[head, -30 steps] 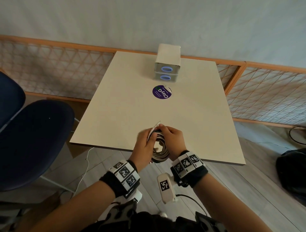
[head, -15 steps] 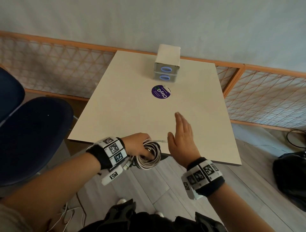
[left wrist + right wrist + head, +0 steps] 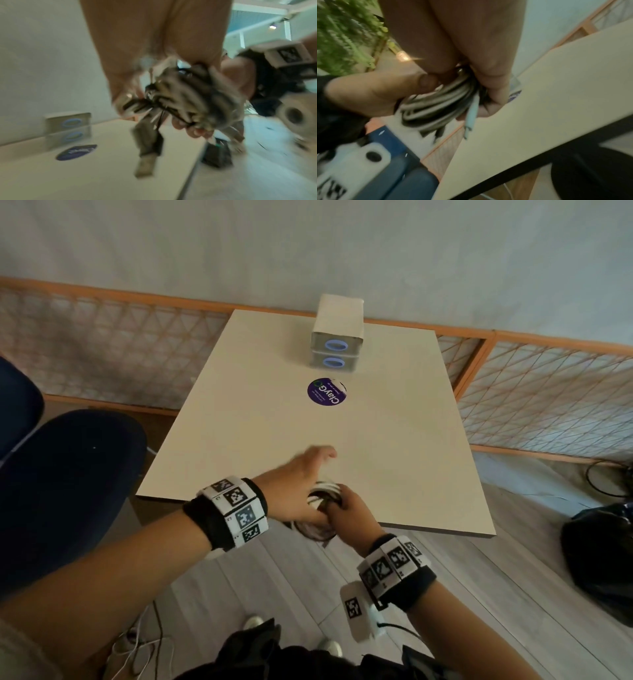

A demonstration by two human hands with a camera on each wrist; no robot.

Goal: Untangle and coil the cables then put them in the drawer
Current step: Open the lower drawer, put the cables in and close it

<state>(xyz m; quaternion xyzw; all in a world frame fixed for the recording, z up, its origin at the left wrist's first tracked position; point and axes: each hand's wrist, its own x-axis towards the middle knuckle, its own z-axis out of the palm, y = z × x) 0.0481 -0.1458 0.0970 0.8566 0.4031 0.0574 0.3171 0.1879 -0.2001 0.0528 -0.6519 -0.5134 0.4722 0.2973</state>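
Note:
A coil of white and dark cables (image 3: 323, 491) hangs just above the table's near edge. My right hand (image 3: 342, 505) grips it from the right, fingers curled round the loops (image 3: 436, 102). My left hand (image 3: 322, 460) reaches over the coil with its fingers stretched out and blurred, and its thumb (image 3: 426, 81) still touches the loops. A plug end (image 3: 145, 166) dangles below the bundle (image 3: 188, 97). The small white drawer unit (image 3: 337, 347) stands at the table's far side, both blue-ringed drawers closed.
A round purple sticker (image 3: 327, 392) lies on the beige table (image 3: 394, 440) in front of the drawers. A dark blue chair (image 3: 68, 491) stands at the left. A black bag (image 3: 603, 559) and loose floor cables (image 3: 137, 648) lie below.
The coil passed from my left hand into my right, which was held flat and open half a second ago. My left arm swung across and its fingers spread out.

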